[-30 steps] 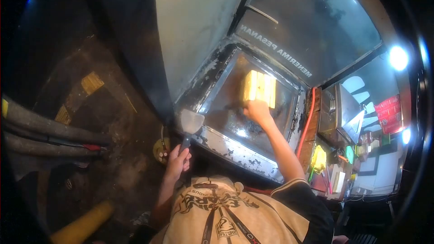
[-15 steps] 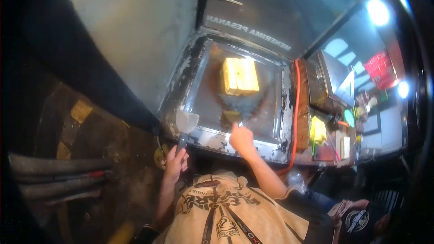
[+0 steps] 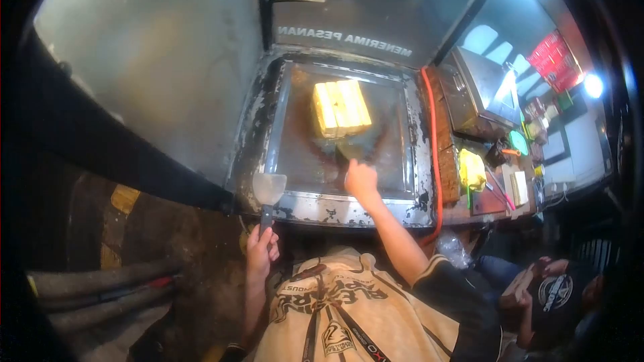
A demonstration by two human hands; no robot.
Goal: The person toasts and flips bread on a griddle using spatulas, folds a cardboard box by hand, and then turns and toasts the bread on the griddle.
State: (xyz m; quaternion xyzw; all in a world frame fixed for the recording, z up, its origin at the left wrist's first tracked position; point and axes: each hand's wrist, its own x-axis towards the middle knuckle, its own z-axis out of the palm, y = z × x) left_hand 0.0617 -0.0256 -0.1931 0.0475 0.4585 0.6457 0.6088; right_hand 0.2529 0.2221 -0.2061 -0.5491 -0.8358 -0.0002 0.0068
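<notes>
A golden block of what looks like toasted bread (image 3: 341, 108), marked by several lengthwise lines, sits on the flat griddle (image 3: 302, 164). My right hand (image 3: 361, 179) is closed around the handle of a spatula (image 3: 349, 151). Its dark blade lies low over the griddle at the bread's near edge; I cannot tell whether they touch. At the griddle's near left corner, my left hand (image 3: 261, 249) grips the dark handle of a second spatula (image 3: 270, 188), its broad metal blade pointing away from me, apart from the bread.
Panels rise behind and left of the griddle. An orange hose (image 3: 433, 141) runs down its right side. Beyond it are a metal box (image 3: 473, 94), a yellow cloth-like bundle (image 3: 471, 169) and a side table with small items. A person (image 3: 550, 295) sits at lower right.
My right hand has moved the spatula forward, bringing its blade up to the bread. The left spatula stays near the griddle's corner. The whole view has shifted slightly.
</notes>
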